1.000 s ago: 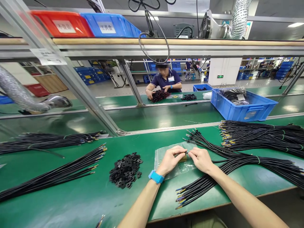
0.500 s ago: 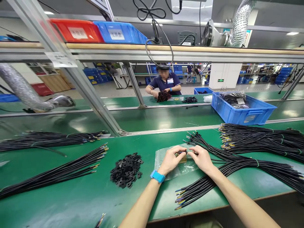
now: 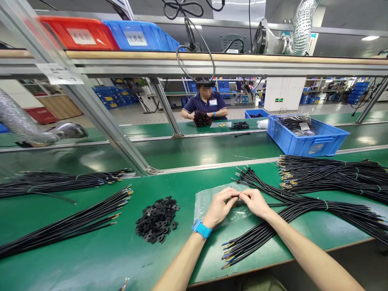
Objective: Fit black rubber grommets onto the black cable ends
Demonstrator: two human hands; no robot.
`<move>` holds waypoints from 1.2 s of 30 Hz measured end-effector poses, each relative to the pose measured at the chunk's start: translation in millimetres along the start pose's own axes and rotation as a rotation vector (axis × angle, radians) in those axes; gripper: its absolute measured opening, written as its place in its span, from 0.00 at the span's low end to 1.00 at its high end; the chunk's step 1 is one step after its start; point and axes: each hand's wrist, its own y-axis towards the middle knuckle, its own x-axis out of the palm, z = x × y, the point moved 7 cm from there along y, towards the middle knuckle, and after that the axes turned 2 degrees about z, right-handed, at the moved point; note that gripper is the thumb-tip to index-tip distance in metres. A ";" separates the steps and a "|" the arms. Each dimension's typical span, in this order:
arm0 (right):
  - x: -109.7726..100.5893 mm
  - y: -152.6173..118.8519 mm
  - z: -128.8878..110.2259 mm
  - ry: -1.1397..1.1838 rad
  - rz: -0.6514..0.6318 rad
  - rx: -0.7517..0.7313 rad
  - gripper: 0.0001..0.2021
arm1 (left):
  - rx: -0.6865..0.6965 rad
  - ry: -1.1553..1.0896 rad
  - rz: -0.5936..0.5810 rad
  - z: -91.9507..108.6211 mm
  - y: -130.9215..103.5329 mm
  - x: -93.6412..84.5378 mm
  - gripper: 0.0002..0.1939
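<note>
My left hand (image 3: 218, 208), with a blue band at the wrist, is closed in a pinch over a clear plastic bag (image 3: 202, 198). Between its fingertips is a small black part (image 3: 236, 198), mostly hidden by the fingers. My right hand (image 3: 255, 203) meets it fingertip to fingertip, pinching the end of a black cable (image 3: 277, 205) that runs off to the right. To the left lies a pile of flat black pieces with holes (image 3: 157, 220). A bundle of black cables (image 3: 257, 238) with coloured wire ends lies beneath my right forearm.
More black cable bundles lie at the left (image 3: 75, 218) and far right (image 3: 327, 173). A blue bin (image 3: 309, 143) stands behind the metal rail. A co-worker (image 3: 206, 101) sits across the green bench (image 3: 182, 258). An overhead shelf (image 3: 136, 66) holds red and blue bins.
My fingertips have come closer together over the bag, and the right hand has shifted slightly left. The whole view has shifted a little. Across the bench, the co-worker's hands have moved around a dark bundle.
</note>
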 end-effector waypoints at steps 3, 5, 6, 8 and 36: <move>-8.2 -1.3 -12.4 -0.058 0.093 -0.068 0.15 | -0.038 -0.073 0.080 -2.7 1.1 -7.5 0.12; -13.0 -3.4 -21.0 -0.116 0.156 -0.122 0.14 | -0.122 -0.188 0.149 -10.0 0.8 -13.2 0.21; -13.9 -4.5 -24.3 -0.143 0.172 -0.146 0.14 | -0.178 -0.250 0.175 -14.8 0.3 -14.5 0.26; -13.4 -6.5 -28.2 -0.194 0.178 -0.184 0.14 | -0.287 -0.339 0.192 -23.1 -1.2 -13.6 0.33; -47.4 25.5 -21.0 -0.373 0.310 -0.199 0.13 | -0.252 0.630 0.467 -21.7 -16.3 -91.6 0.17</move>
